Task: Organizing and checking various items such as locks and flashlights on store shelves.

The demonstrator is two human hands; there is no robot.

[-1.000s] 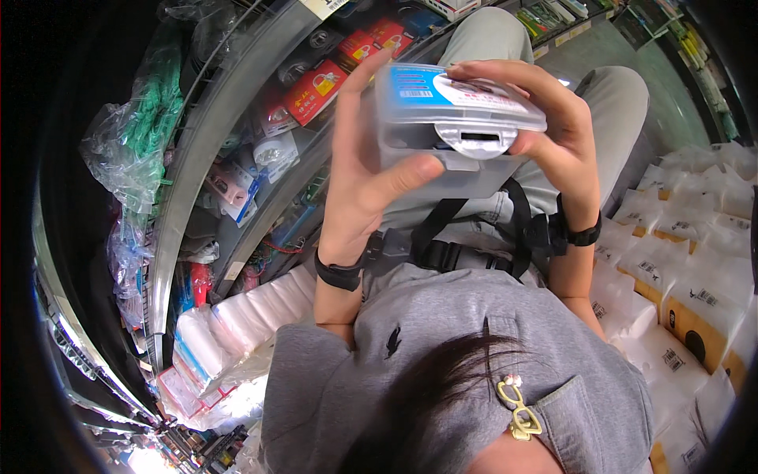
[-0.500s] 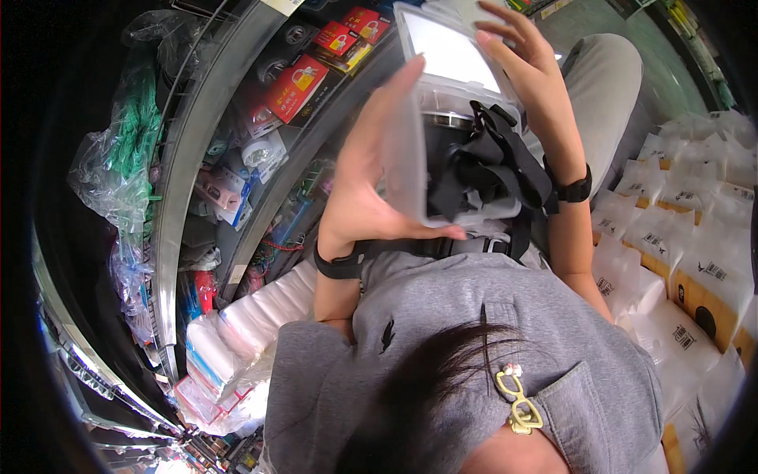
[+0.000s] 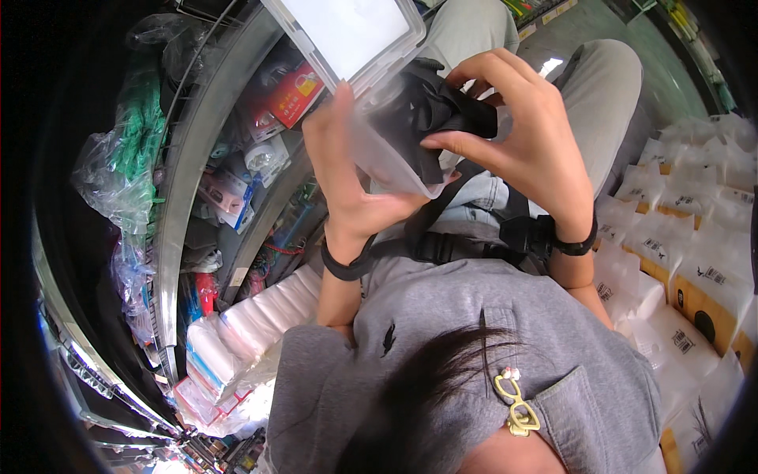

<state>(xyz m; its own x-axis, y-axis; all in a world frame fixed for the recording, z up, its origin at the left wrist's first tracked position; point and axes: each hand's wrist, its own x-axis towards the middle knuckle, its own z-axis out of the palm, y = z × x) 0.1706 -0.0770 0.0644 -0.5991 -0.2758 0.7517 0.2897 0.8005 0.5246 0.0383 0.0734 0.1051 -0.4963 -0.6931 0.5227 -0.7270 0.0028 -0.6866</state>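
Observation:
A translucent plastic box (image 3: 397, 168), its hinged lid (image 3: 353, 30) swung up and away from me, is tilted in front of my body. My left hand (image 3: 341, 162) wraps around the box's left side and underside. Inside and over the rim sits a bundle of black webbing straps (image 3: 446, 104). My right hand (image 3: 530, 130) pinches that bundle at its right side, thumb below and fingers above. Whatever lies beneath the straps in the box is hidden.
To my left run metal shelves (image 3: 185, 158) with red packages (image 3: 292, 95) and small packed goods. Green netting in clear plastic (image 3: 126, 170) hangs farther left. White packs (image 3: 260, 312) lie below, and rows of wrapped packs (image 3: 671, 245) stand at my right. My knees (image 3: 608, 79) are just beyond the box.
The box has turned and tipped, its lid swinging left and outward. My right hand has left the lid and come down onto the black straps.

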